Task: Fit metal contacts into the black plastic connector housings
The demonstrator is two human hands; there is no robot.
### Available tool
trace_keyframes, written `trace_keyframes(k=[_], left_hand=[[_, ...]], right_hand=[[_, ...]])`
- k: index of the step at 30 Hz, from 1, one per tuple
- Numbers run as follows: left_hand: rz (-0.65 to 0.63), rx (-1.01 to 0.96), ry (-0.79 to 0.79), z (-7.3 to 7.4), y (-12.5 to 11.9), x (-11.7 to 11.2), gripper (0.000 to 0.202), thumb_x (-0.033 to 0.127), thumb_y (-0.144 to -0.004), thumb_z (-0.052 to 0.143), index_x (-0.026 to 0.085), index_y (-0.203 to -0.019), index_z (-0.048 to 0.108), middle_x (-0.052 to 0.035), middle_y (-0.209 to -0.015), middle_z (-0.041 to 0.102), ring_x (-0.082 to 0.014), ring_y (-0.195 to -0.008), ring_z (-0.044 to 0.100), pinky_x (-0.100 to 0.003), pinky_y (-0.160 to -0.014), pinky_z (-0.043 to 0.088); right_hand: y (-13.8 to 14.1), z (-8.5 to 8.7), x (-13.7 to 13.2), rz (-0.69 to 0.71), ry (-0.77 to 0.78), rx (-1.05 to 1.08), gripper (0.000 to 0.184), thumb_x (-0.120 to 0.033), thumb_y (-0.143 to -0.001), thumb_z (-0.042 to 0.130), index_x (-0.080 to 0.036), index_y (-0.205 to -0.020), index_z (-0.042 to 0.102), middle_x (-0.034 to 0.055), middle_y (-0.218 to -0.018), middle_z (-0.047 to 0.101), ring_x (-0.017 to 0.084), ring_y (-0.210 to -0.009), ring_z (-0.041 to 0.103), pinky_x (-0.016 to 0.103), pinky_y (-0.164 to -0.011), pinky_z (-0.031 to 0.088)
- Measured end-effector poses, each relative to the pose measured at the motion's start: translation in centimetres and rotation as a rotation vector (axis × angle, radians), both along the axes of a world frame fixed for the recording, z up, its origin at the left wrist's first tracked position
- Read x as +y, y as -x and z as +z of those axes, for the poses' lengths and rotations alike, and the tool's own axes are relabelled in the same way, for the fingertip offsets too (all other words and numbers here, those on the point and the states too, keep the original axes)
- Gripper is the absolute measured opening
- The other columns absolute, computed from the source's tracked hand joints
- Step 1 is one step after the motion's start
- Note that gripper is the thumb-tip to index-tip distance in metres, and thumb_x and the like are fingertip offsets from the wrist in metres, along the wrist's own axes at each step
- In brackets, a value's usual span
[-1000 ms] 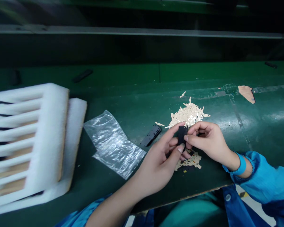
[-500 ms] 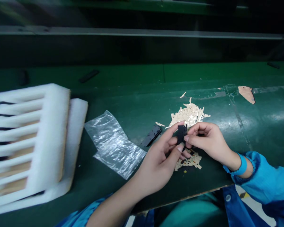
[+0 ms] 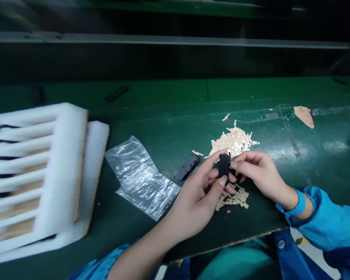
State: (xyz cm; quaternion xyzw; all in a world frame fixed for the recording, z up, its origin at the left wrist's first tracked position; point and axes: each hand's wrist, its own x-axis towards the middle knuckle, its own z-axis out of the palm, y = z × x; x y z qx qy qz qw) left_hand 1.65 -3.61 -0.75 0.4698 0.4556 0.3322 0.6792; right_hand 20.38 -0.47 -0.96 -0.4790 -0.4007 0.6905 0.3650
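Note:
My left hand (image 3: 201, 194) is closed around a small black plastic part (image 3: 224, 166), held upright between thumb and fingers. Just to its right, my right hand (image 3: 258, 171) is pinched, thumb against forefinger, at the part's edge; whatever is between those fingertips is too small to name. Behind the hands lies a heap of small cream-coloured flat pieces (image 3: 235, 140). A smaller scatter of similar pieces (image 3: 236, 200) sits on the near side, partly hidden by my left hand. Another black part with small holes (image 3: 187, 167) rests left of the hands.
A clear plastic bag (image 3: 146, 179) lies flat left of my hands. White slotted foam trays (image 3: 67, 163) are stacked at the left, with dark items in the slots. Toward the back are a black piece (image 3: 116, 93) and a tan scrap (image 3: 304, 116). The green table (image 3: 280, 217) ends close to my body.
My right hand's fingertips have drawn slightly right, away from the black part's face. My left hand still holds the part in nearly the same place.

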Motion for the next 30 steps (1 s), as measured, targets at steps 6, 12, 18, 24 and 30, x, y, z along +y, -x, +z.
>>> trace_keyframes(k=[6,12,18,24,30], left_hand=[[-0.004,0.018,0.012,0.11,-0.20,0.10,0.055,0.022,-0.104,0.054,0.024,-0.158,0.042,-0.0023,-0.095,0.072,-0.0173,-0.082,0.076,-0.032,-0.082,0.064],[-0.015,0.032,-0.004,0.11,-0.10,-0.08,0.055,0.023,-0.104,0.053,0.026,-0.158,0.041,-0.0007,-0.092,0.071,-0.0179,-0.083,0.076,-0.035,-0.083,0.064],[0.007,0.038,-0.003,-0.01,-0.26,-0.02,0.056,0.021,-0.103,0.054,0.025,-0.158,0.042,-0.0013,-0.092,0.072,-0.0182,-0.083,0.076,-0.034,-0.082,0.064],[0.044,0.020,0.011,-0.17,-0.67,-0.28,0.055,0.022,-0.103,0.057,0.025,-0.156,0.043,-0.0031,-0.095,0.076,-0.0183,-0.081,0.077,-0.032,-0.080,0.064],[0.084,-0.001,0.030,0.04,-0.86,-0.04,0.057,0.024,-0.101,0.059,0.020,-0.155,0.043,-0.0031,-0.091,0.076,-0.0184,-0.080,0.076,-0.031,-0.078,0.063]], right_hand=[[-0.12,0.02,0.06,0.000,0.002,-0.026,0.018,-0.034,-0.080,0.080,-0.020,-0.073,0.071,-0.0005,-0.061,0.072,0.014,-0.057,0.065,0.027,-0.057,0.052],[-0.07,-0.01,0.01,0.001,-0.008,-0.033,0.020,-0.035,-0.080,0.082,-0.021,-0.071,0.070,-0.0003,-0.061,0.072,0.014,-0.057,0.065,0.028,-0.057,0.053],[0.07,-0.02,-0.14,-0.019,0.002,-0.037,0.023,-0.035,-0.081,0.081,-0.020,-0.069,0.070,-0.0001,-0.061,0.071,0.013,-0.056,0.064,0.027,-0.057,0.052],[0.25,-0.28,-0.26,-0.055,0.015,-0.027,0.020,-0.033,-0.081,0.080,-0.020,-0.070,0.069,-0.0012,-0.061,0.070,0.012,-0.053,0.062,0.026,-0.054,0.050],[0.22,-0.18,-0.65,-0.077,-0.164,-0.217,0.014,-0.031,-0.080,0.079,-0.021,-0.077,0.070,0.0003,-0.066,0.070,0.015,-0.058,0.064,0.028,-0.055,0.051]])
